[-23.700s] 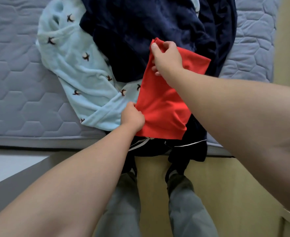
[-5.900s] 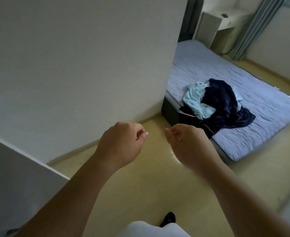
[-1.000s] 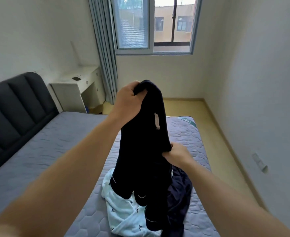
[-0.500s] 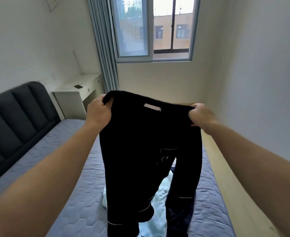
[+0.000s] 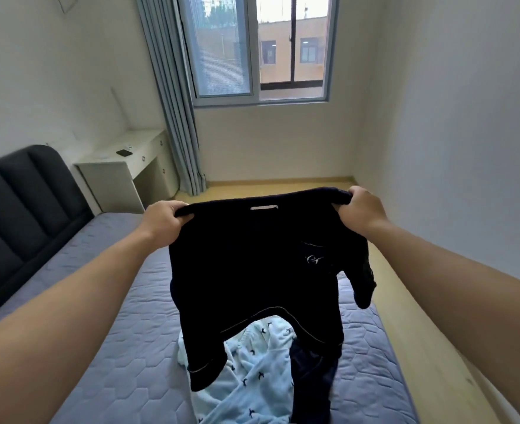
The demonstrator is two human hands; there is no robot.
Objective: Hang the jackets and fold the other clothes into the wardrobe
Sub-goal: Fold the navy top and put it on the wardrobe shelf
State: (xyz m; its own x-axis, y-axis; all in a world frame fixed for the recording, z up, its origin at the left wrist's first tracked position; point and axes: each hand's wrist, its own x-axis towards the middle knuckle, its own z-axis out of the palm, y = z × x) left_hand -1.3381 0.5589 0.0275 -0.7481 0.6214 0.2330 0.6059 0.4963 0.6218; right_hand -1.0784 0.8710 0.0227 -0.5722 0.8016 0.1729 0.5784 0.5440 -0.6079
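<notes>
1. Head view, counting first: three garments total. One dark top (image 5: 252, 255) is up in the air over the bed (image 5: 124, 347), and two more lie on the mattress right under it. Those are one pale blue piece with little bird prints (image 5: 258, 371) and one navy piece (image 5: 312, 381) touching its right side.
2. The dark top has one white label (image 5: 264, 207) at the neck, one small stitched logo (image 5: 313, 259) on the chest, and thin light piping along the hem and cuff.
3. The bed has a grey-blue quilted mattress with one dark padded headboard (image 5: 23, 209) at its left end.
4. Past the headboard stands one white desk (image 5: 124, 160) with a small dark thing (image 5: 124, 153) on top; can't tell what it is.
5. Beyond the bed's far side there's one grey curtain (image 5: 173, 102) beside one window (image 5: 261, 47). There are plain white walls, and pale wood floor (image 5: 421, 347) along the bed's right side.
6. Two bare arms reach out over the bed. The left hand (image 5: 163, 223) has its fingers curled tight around the top's left shoulder, and the right hand (image 5: 361, 211) grips the right shoulder the same way. The top is stretched flat between them, with one sleeve dangling off the right.
</notes>
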